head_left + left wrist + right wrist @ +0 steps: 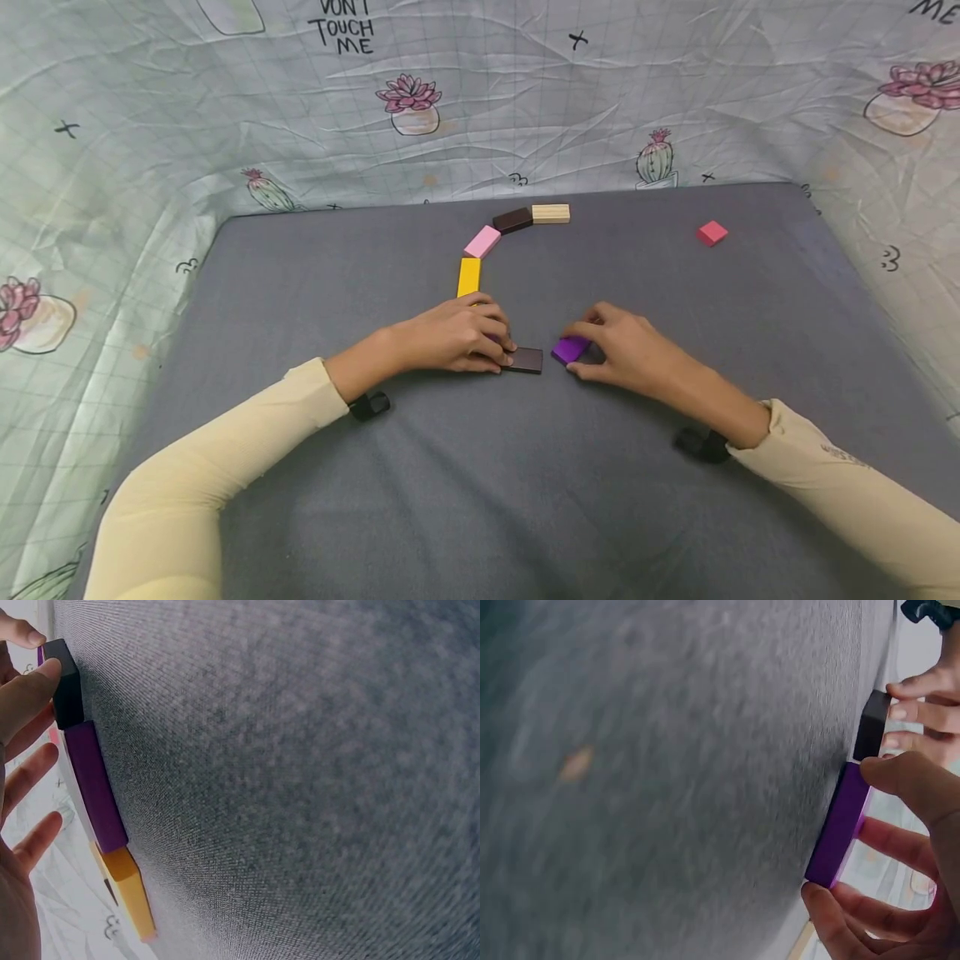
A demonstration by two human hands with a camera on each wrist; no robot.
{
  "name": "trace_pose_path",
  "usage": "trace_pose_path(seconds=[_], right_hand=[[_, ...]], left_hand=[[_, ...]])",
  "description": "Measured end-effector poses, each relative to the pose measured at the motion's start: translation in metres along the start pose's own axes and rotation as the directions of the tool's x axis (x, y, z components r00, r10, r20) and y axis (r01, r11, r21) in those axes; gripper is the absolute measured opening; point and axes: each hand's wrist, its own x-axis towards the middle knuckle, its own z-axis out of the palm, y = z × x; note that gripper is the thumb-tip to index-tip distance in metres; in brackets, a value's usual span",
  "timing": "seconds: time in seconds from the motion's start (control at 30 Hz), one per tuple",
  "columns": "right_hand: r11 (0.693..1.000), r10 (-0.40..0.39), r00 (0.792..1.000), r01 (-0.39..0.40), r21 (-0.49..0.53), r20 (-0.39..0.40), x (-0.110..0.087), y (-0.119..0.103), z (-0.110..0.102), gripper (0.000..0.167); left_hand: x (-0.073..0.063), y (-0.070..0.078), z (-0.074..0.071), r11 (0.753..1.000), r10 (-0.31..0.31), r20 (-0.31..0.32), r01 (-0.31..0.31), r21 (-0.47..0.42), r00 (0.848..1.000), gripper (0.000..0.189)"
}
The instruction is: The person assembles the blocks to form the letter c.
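Observation:
My left hand (468, 337) grips a dark brown, nearly black block (528, 361) lying flat on the grey cloth. Its thumb presses on the block's near side in the left wrist view. The right hand (630, 346) pinches a purple block (571, 348), thumb at one end and fingers along the far side and the other end. A narrow gap separates these two blocks in the head view. Another purple block (97, 787), mostly covered by the left hand in the head view, joins the dark block to a yellow block (468, 277).
From the yellow block, the curved row runs on through a pink block (482, 242), a second dark block (513, 221) and a natural wood block (551, 214). A red block (712, 233) lies apart at the back right. Printed fabric (480, 125) walls the table's back and sides.

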Motion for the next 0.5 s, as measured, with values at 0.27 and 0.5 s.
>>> trace_pose_path(seconds=[0.27,0.5], right_hand=[[0.995,0.095,0.995,-0.095,0.009,0.033,0.002,-0.013,0.005,0.043],[0.996,-0.074,0.997,0.073,-0.050,-0.027,-0.005,-0.006,0.003,0.037]], left_hand=[[-0.001,-0.001,0.000,1.000,0.002,0.003,-0.002,0.001,1.000,0.013],[-0.002,-0.002,0.002,1.000,0.001,0.006,-0.001,-0.009,1.000,0.014]])
